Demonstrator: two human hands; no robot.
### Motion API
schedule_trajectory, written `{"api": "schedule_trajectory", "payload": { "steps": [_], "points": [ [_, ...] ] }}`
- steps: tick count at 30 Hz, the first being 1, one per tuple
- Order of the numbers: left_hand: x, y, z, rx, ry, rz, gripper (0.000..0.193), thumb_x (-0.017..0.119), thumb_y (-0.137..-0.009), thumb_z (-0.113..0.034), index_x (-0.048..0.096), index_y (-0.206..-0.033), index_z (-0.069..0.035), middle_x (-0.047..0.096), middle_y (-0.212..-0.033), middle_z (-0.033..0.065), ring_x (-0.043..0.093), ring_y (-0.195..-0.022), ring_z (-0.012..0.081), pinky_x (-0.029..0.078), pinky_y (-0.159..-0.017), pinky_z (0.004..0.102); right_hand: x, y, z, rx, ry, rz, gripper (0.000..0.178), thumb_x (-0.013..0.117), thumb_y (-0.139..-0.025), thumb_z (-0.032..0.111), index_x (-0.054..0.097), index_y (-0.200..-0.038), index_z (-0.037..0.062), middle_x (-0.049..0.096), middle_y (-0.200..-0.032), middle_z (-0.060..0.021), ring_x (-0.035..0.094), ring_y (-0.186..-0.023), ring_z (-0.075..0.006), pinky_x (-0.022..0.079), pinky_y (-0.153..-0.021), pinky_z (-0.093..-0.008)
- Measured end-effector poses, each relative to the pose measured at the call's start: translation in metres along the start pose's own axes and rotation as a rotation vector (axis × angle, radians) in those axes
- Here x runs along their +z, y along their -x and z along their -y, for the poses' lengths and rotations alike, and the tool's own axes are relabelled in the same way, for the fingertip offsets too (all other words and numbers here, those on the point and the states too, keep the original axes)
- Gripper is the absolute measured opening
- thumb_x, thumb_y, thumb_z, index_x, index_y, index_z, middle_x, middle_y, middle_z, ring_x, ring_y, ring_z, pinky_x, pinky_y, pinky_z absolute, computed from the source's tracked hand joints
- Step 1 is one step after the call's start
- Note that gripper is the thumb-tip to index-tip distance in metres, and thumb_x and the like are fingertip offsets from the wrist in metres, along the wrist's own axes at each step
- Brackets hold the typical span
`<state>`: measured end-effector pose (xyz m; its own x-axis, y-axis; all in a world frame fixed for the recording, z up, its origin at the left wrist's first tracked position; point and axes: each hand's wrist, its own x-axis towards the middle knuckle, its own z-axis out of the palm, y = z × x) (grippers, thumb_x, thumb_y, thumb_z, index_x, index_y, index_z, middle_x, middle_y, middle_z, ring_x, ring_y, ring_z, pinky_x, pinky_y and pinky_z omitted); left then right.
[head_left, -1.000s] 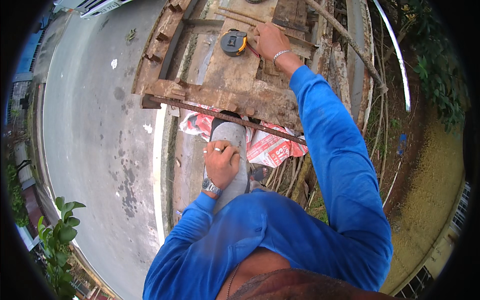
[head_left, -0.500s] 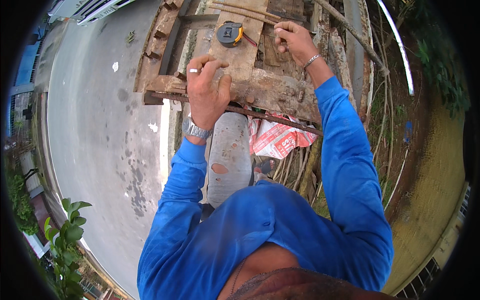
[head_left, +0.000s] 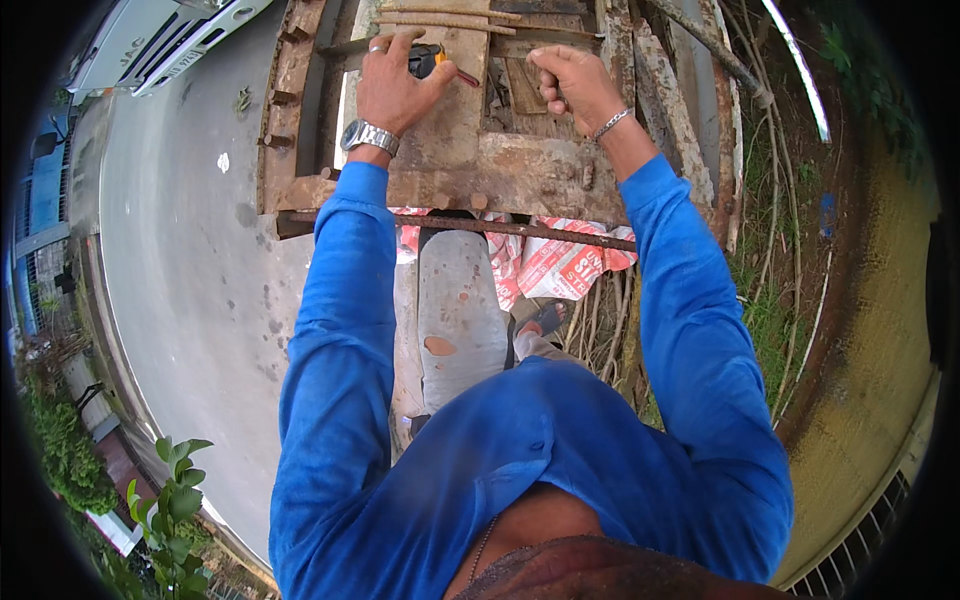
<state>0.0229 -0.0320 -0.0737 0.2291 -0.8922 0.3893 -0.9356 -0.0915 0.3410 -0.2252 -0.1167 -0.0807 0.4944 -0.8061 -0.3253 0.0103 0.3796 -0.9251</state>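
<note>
My left hand (head_left: pixel 393 90), with a ring and a metal watch, reaches over the wooden board (head_left: pixel 455 120) on the rusty work frame. Its thumb and fingers are spread at a black and yellow tape measure (head_left: pixel 428 58), which the hand partly hides. Whether they touch it I cannot tell. To the right, my right hand (head_left: pixel 577 88), wearing a chain bracelet, is closed in a pinch above the frame's recess. Anything between those fingertips is too small to make out. Short rusty steel rods (head_left: pixel 450 22) lie across the board beyond my hands.
A long rusty bar (head_left: pixel 520 229) runs along the frame's near edge, and stubby pegs (head_left: pixel 280 98) stand at its left. Below are red and white sacks (head_left: pixel 560 268) and a worn grey padded seat (head_left: pixel 462 300). A branch (head_left: pixel 715 50) slants at right; a truck (head_left: pixel 170 40) stands far left.
My left hand has moved forward from the frame's near edge to the tape measure. My right hand stays pinched, shifted slightly in the picture. The view has also moved a little.
</note>
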Motion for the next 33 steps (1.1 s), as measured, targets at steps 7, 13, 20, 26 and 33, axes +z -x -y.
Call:
{"api": "schedule_trajectory", "payload": {
  "steps": [7, 13, 20, 26, 33],
  "points": [
    [-0.021, 0.013, 0.003, 0.115, 0.087, -0.136, 0.051, 0.077, -0.075, -0.034, 0.068, -0.120, -0.011, 0.060, -0.122, 0.0235, 0.060, -0.111, 0.0396, 0.052, -0.092, 0.0488, 0.020, -0.052, -0.001, 0.098, 0.117, -0.191, 0.021, 0.075, -0.090, 0.028, 0.068, -0.082, 0.0094, 0.058, -0.066, -0.0013, 0.050, -0.047, -0.0122, 0.036, -0.038, -0.0286],
    [-0.055, 0.068, -0.029, 0.039, 0.173, -0.193, 0.040, 0.075, -0.075, -0.011, 0.069, -0.114, -0.010, 0.058, -0.120, 0.0168, 0.059, -0.112, 0.0349, 0.050, -0.095, 0.0442, 0.018, -0.102, -0.046, 0.087, -0.216, -0.142, 0.018, 0.074, -0.090, 0.025, 0.064, -0.084, 0.0109, 0.056, -0.065, 0.0008, 0.044, -0.044, -0.0093, 0.032, -0.036, -0.0256],
    [-0.084, 0.140, -0.066, 0.016, 0.338, -0.199, 0.035, 0.071, -0.076, 0.002, 0.070, -0.110, -0.008, 0.064, -0.114, 0.0118, 0.062, -0.107, 0.0293, 0.052, -0.091, 0.0397, -0.044, -0.060, -0.014, -0.006, -0.277, -0.070, 0.020, 0.069, -0.095, 0.024, 0.060, -0.083, 0.0101, 0.055, -0.070, -0.0001, 0.043, -0.050, -0.0060, 0.030, -0.038, -0.0217],
    [-0.084, 0.225, -0.110, -0.132, 0.457, -0.105, 0.034, 0.071, -0.075, 0.006, 0.070, -0.107, -0.006, 0.065, -0.110, 0.0114, 0.063, -0.100, 0.0291, 0.053, -0.086, 0.0377, -0.137, 0.114, 0.031, -0.223, -0.213, -0.314, 0.022, 0.069, -0.096, 0.020, 0.067, -0.104, 0.0000, 0.059, -0.075, 0.0002, 0.047, -0.057, -0.0051, 0.033, -0.042, -0.0211],
    [-0.080, 0.241, -0.144, -0.094, 0.519, 0.038, 0.033, 0.070, -0.076, 0.006, 0.069, -0.107, -0.005, 0.065, -0.109, 0.0128, 0.064, -0.102, 0.0307, 0.051, -0.088, 0.0394, -0.133, 0.198, -0.023, 0.080, 0.081, -0.359, 0.029, 0.070, -0.095, 0.028, 0.072, -0.094, 0.0000, 0.062, -0.074, 0.0003, 0.050, -0.057, -0.0075, 0.038, -0.050, -0.0230]
  ]
}}
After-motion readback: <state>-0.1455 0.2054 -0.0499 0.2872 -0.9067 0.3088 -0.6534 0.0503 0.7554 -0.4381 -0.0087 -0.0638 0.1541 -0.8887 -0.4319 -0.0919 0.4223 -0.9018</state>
